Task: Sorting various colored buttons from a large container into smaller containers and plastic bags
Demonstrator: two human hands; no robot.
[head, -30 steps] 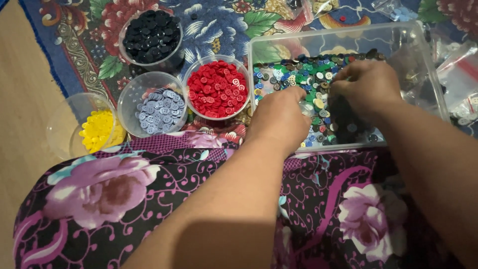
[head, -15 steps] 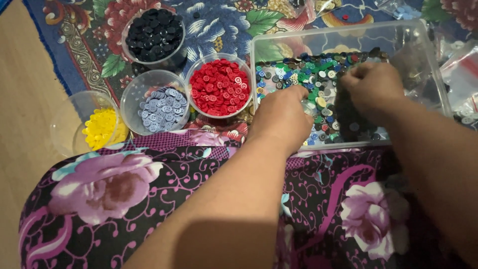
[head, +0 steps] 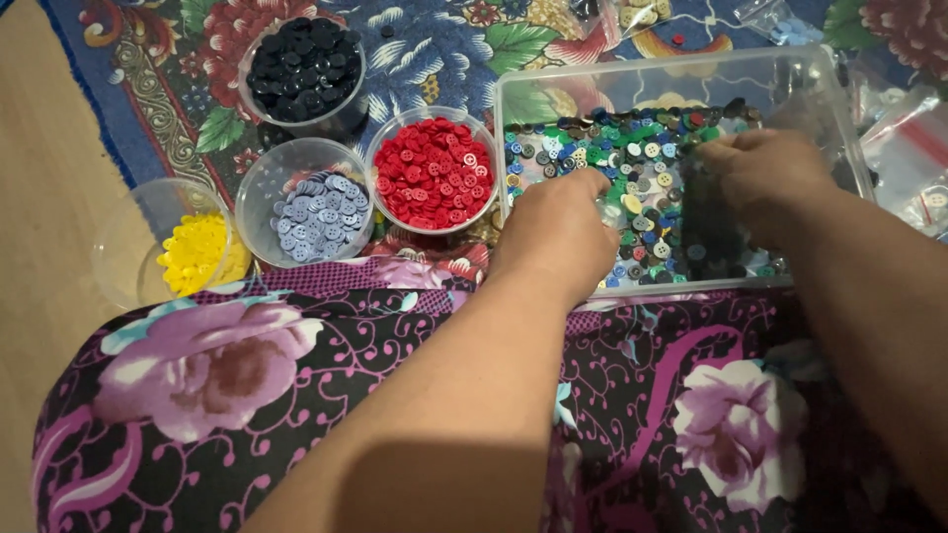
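Both hands reach into a clear rectangular plastic box that holds several mixed buttons in green, blue, white and black. My left hand lies curled at the box's near left part, knuckles up, fingertips down among the buttons; what it holds is hidden. My right hand is over the right side of the box, fingers bent and pinched together above dark buttons; I cannot see anything between them.
Left of the box stand round clear cups: red buttons, pale blue-grey buttons, yellow buttons and black buttons. All rest on a flowered blue rug. My lap in purple flowered cloth fills the foreground. Plastic bags lie at right.
My right hand has drawn slightly toward the box's middle with its fingers closing. My left hand stays in much the same place among the buttons.
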